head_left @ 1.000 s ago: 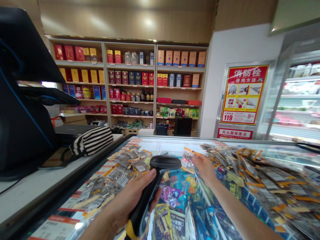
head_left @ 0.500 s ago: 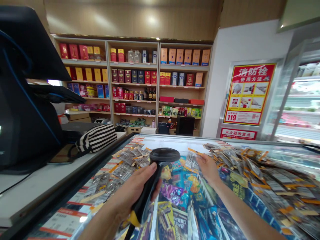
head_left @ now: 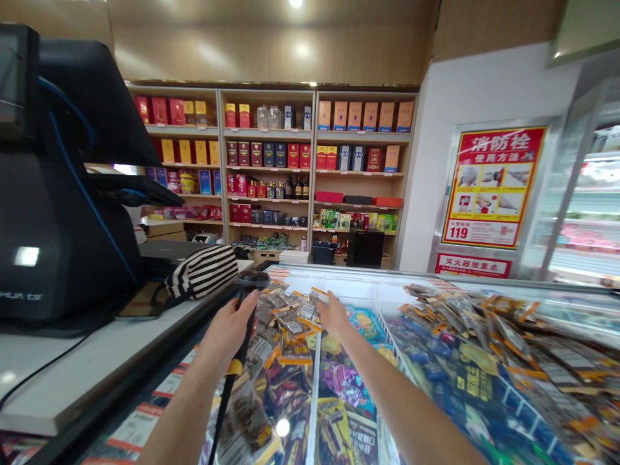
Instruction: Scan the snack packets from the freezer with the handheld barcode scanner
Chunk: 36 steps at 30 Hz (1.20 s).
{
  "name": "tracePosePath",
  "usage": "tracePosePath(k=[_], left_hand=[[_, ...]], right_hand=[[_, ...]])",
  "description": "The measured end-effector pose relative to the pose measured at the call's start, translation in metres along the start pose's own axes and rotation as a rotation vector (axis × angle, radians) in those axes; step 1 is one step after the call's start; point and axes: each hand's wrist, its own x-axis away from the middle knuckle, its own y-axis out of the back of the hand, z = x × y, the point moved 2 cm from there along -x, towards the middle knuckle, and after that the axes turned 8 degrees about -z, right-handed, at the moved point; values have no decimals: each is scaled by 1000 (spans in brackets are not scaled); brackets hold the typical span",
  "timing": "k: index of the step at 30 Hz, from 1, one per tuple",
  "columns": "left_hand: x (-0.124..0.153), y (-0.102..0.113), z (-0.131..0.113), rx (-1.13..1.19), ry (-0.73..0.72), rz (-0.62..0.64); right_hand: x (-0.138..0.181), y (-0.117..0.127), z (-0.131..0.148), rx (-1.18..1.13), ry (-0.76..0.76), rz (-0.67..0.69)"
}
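My left hand (head_left: pixel 231 328) is closed round the grip of a black barcode scanner (head_left: pixel 250 281) with a yellow band, held out over the left pile of small clear packets (head_left: pixel 285 320) on the glass-topped freezer (head_left: pixel 368 294). My right hand (head_left: pixel 333 314) reaches forward beside it and pinches one small packet with an orange strip (head_left: pixel 312 302) at the edge of that pile. The scanner's cord hangs down past my left wrist.
A black till terminal (head_left: pixel 62 194) and a striped pouch (head_left: pixel 202 271) stand on the white counter (head_left: pixel 72 374) to the left. A bigger heap of packets (head_left: pixel 508 342) covers the freezer's right side. Shelves of boxed bottles (head_left: pixel 271 161) line the back wall.
Both hands moved forward and left. The scanner went from over the freezer's middle to the left pile near the pouch. My right hand carried its packet across to that pile.
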Motion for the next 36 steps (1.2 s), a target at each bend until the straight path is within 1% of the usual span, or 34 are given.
tracePosePath(k=[2, 4, 6, 7, 8, 10, 14, 15, 16, 17, 19, 22, 25, 27, 28, 30, 32, 33, 34, 36], left_hand=[[-4, 0, 3, -57, -16, -11], [-6, -1, 4, -76, -11, 2], [-6, -3, 5, -61, 15, 16], [-5, -5, 6, -44, 35, 24], [-5, -7, 6, -24, 56, 33], [-3, -11, 6, 9, 80, 59], [5, -22, 6, 37, 80, 143], [8, -25, 7, 42, 87, 174], [10, -28, 7, 47, 94, 205], [13, -31, 8, 49, 100, 232], [17, -35, 9, 56, 113, 263], [22, -39, 10, 62, 132, 286], [27, -40, 7, 72, 126, 319], [30, -40, 5, 64, 112, 342], [32, -40, 4, 57, 108, 350], [33, -39, 2, 51, 105, 367], [34, -40, 2, 61, 109, 383], [35, -40, 2, 63, 109, 392], [35, -40, 1, 65, 109, 399], [38, -40, -1, 71, 101, 415]], right_hand=[[15, -20, 20, 139, 25, 118], [30, -33, 34, 250, 43, 217], [37, -34, 42, 298, 46, 254], [38, -29, 42, 311, 49, 251], [36, -20, 39, 318, 52, 225], [27, 13, 24, 381, 59, 129], [10, 108, -33, 718, 54, -134], [10, 130, -48, 793, 57, -175], [11, 148, -62, 846, 54, -173], [14, 162, -74, 881, 78, -143], [22, 177, -90, 901, 115, -103], [35, 177, -97, 915, 157, -95], [43, 164, -87, 905, 231, -60], [43, 158, -78, 839, 303, -5], [42, 158, -74, 802, 313, 10], [39, 161, -73, 747, 255, 0], [36, 167, -80, 741, 145, -22], [36, 170, -83, 741, 122, -12], [36, 171, -87, 730, 138, 20], [38, 170, -90, 676, 237, 113]])
